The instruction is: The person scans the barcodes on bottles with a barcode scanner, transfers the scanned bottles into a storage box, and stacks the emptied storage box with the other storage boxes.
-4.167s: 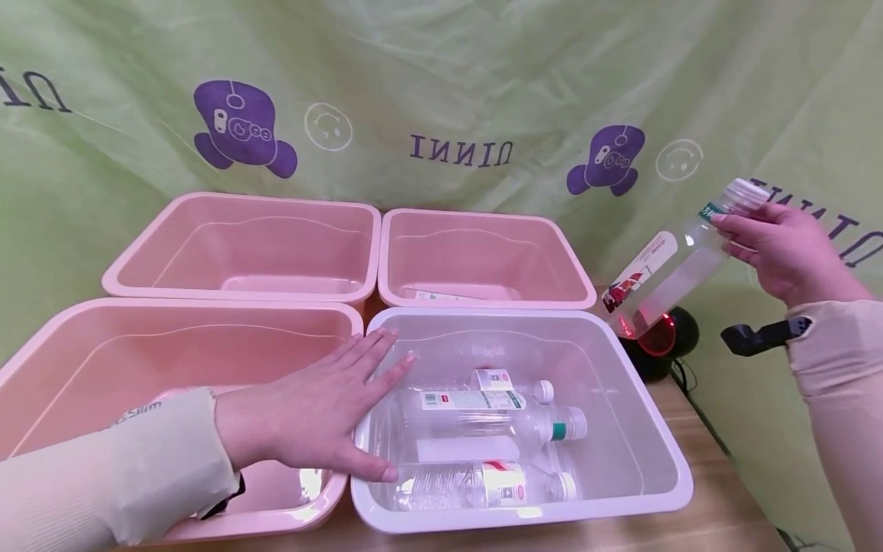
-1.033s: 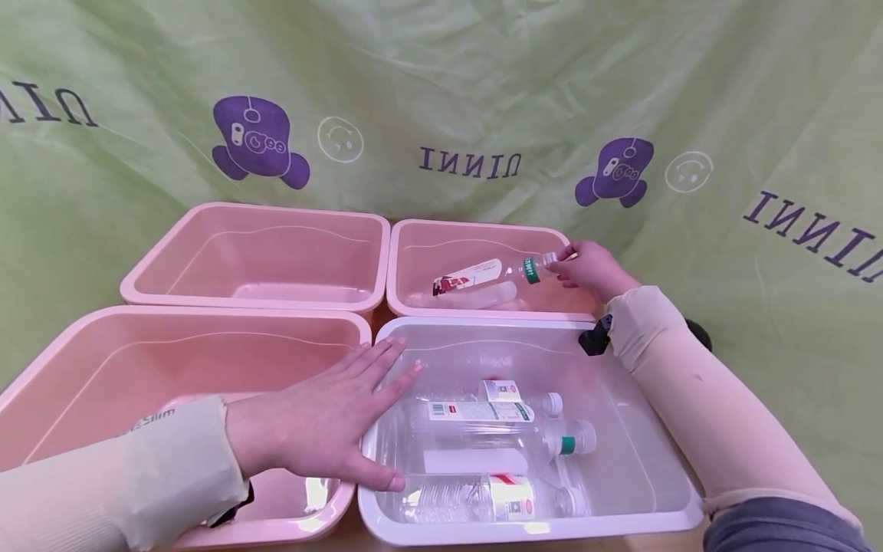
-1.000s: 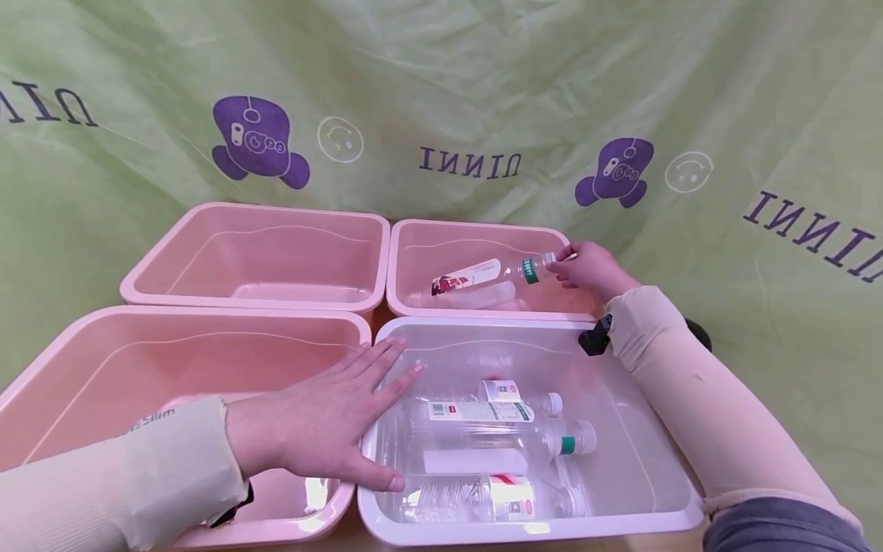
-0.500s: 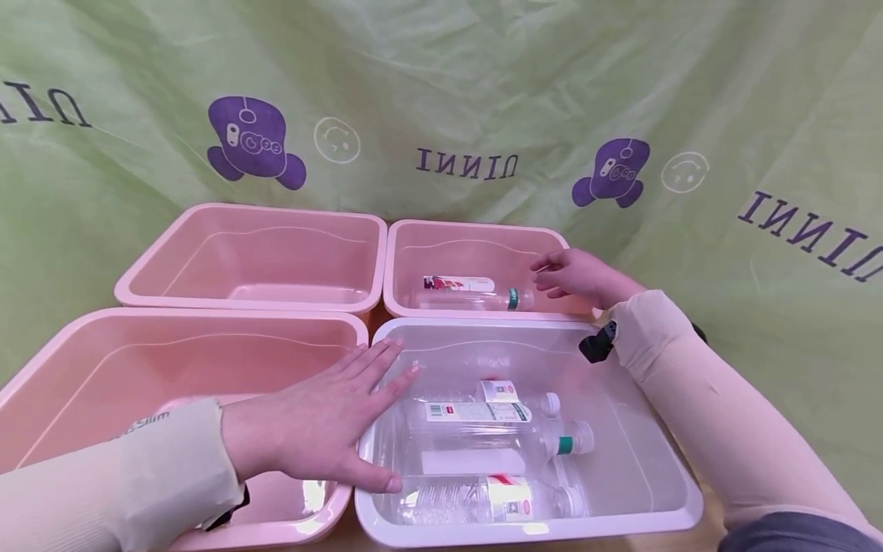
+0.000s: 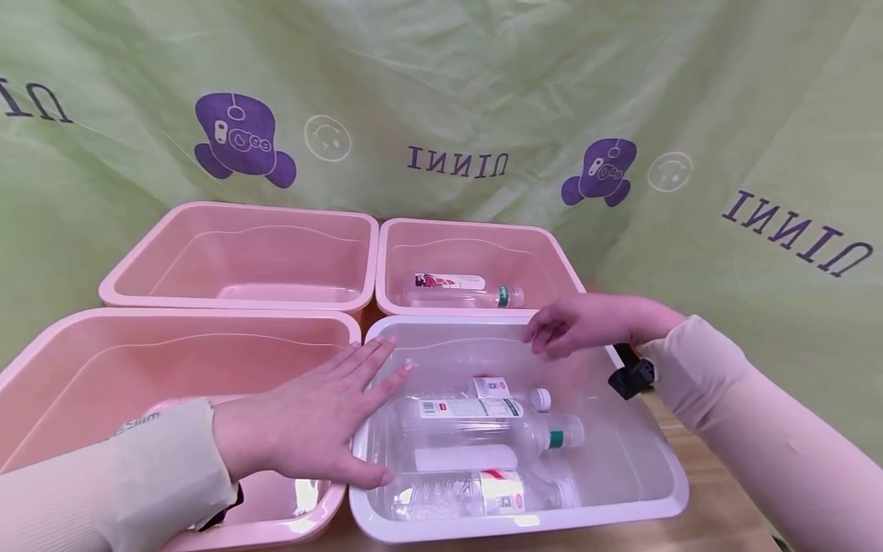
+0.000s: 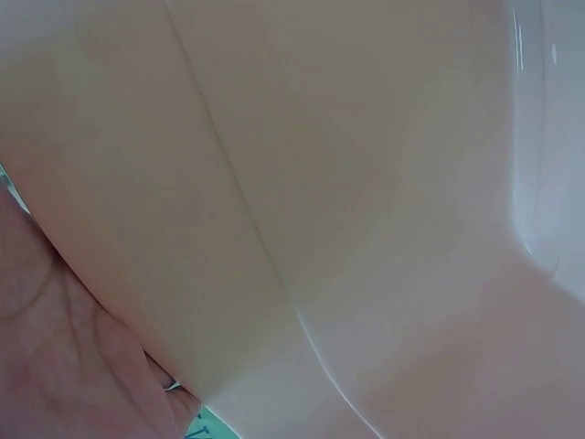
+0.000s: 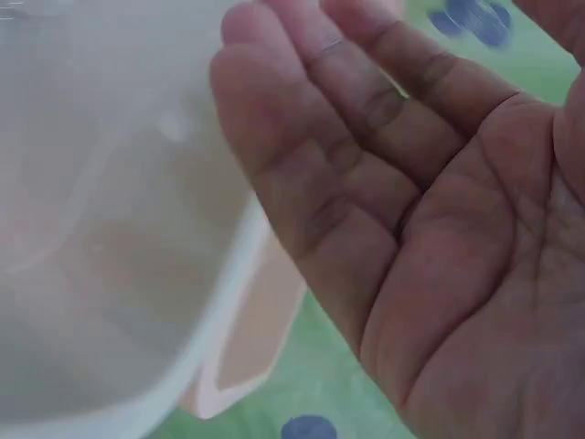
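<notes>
My left hand (image 5: 313, 418), fingers spread, rests across the adjoining rims of the front-left pink bin (image 5: 90, 326) and the white bin (image 5: 552, 521). In the left wrist view, part of that palm (image 6: 64, 338) shows beside a bin wall. My right hand (image 5: 586, 326) hovers over the white bin's back right corner with loosely bent fingers and nothing in it; the right wrist view shows its bare palm (image 7: 457, 238). Clear plastic bottles lie on their sides in the white bin: a larger bottle (image 5: 476, 433) with a green neck band, a small bottle (image 5: 490, 388) behind, and a ribbed bottle (image 5: 441, 494) in front.
In the back-right pink bin (image 5: 476, 225), a clear bottle (image 5: 448, 295) with a green neck band lies on its side. A back-left pink bin (image 5: 234, 303) stands beside it. The wooden table (image 5: 710, 491) shows at right. A green printed curtain (image 5: 441, 92) hangs behind.
My right hand has carried a bottle into the back-right pink bin and let it go; it now lies flat there. That hand has drawn back over the white bin. The left hand stays put.
</notes>
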Demonstrator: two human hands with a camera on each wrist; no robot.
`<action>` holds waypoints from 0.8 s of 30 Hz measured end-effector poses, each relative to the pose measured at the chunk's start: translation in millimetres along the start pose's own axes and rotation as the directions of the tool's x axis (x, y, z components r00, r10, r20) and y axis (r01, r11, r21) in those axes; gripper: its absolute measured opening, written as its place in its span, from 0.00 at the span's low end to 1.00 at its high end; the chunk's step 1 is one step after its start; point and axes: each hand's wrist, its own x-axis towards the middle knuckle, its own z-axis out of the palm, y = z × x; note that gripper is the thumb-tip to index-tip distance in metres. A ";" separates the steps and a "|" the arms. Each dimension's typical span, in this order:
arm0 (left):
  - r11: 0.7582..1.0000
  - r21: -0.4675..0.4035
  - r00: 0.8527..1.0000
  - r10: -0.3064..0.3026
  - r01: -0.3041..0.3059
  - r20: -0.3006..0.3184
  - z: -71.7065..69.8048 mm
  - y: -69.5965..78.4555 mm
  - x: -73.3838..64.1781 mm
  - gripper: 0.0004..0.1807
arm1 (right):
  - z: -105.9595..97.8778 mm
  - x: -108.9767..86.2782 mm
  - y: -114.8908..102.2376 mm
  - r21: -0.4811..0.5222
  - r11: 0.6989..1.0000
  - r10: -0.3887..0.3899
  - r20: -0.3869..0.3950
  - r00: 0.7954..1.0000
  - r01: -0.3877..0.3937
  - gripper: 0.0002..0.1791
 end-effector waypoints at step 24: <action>1.000 -0.004 1.000 0.010 -0.010 0.004 0.1 -2.6 -0.9 0.60 | 77.2 20.8 -3.8 -0.359 0.920 0.195 0.072 0.978 -0.157 0.28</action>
